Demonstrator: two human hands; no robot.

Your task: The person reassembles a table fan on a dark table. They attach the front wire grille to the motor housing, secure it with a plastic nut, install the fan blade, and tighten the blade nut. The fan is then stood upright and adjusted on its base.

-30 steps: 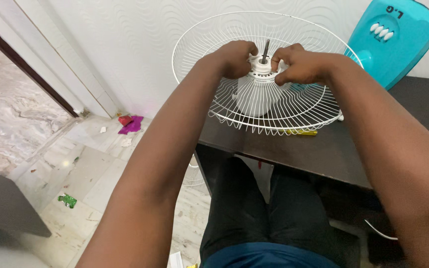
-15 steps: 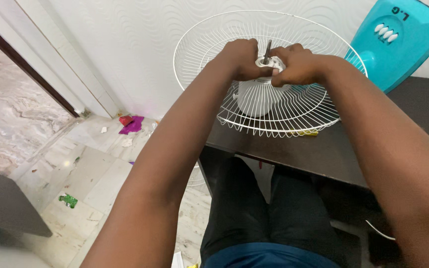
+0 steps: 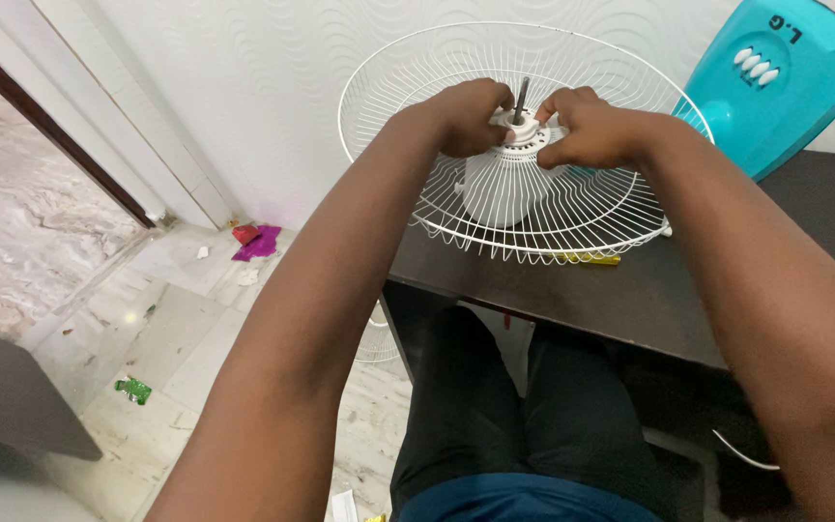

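A white wire fan guard [image 3: 417, 87] stands tilted on a dark brown table [image 3: 620, 300]. Behind its centre sits a white fan motor housing [image 3: 497, 193], and a metal shaft [image 3: 520, 100] sticks up through the hub. My left hand [image 3: 461, 118] grips the white plastic ring [image 3: 524, 135] around the shaft from the left. My right hand [image 3: 587, 128] pinches the same ring from the right. Both sets of fingers are closed on it, one at each side of the shaft.
A teal fan base with white buttons [image 3: 775, 77] leans at the back right. A yellow-handled tool [image 3: 587, 258] lies under the guard's near rim. Scraps of pink [image 3: 258, 244] and green [image 3: 131, 391] litter lie on the tiled floor to the left. My legs are under the table edge.
Both hands have shifted slightly around the hub ring, closing together and then easing apart. The guard rocked a little and is back near its earlier tilt.
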